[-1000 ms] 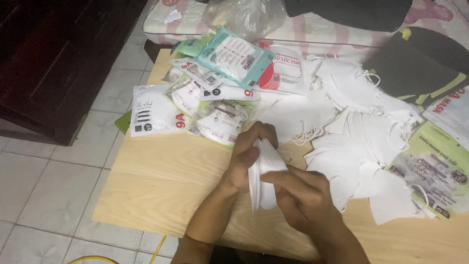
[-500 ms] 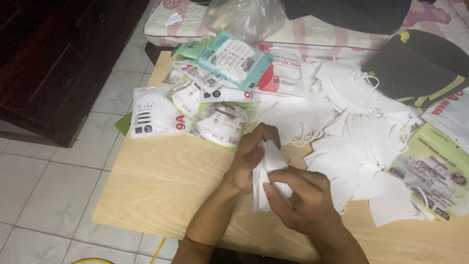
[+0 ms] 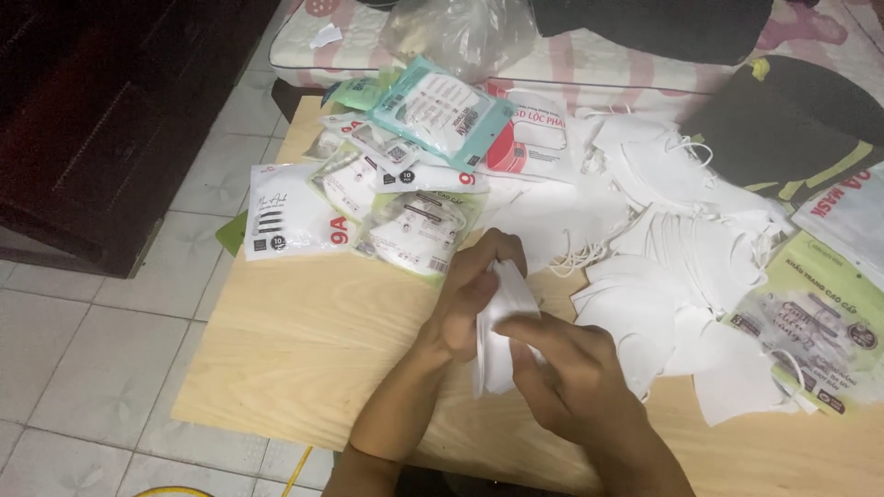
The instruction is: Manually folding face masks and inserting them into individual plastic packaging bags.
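— Masks (image 3: 499,322), a thin white stack of them, are sitting upright between both hands, just above the wooden table (image 3: 295,350).

— How are the hands gripping?

— The left hand (image 3: 470,294) is closing its fingers over the stack's top and left face; the right hand (image 3: 562,368) is pinching the lower right edge with thumb and fingertips. Both are clamped on the same stack, close together.

— And how is it likely handling?

— I'm judging it light, soft and floppy; the layers are looking ready to fan apart or slide. Pressing the flat faces from both sides seems safer than tugging one edge or an ear loop.

— What is lying around it?

— Loose white masks (image 3: 681,267) are spreading to the right, and sealed mask packets (image 3: 368,198) are piling up beyond the hands.
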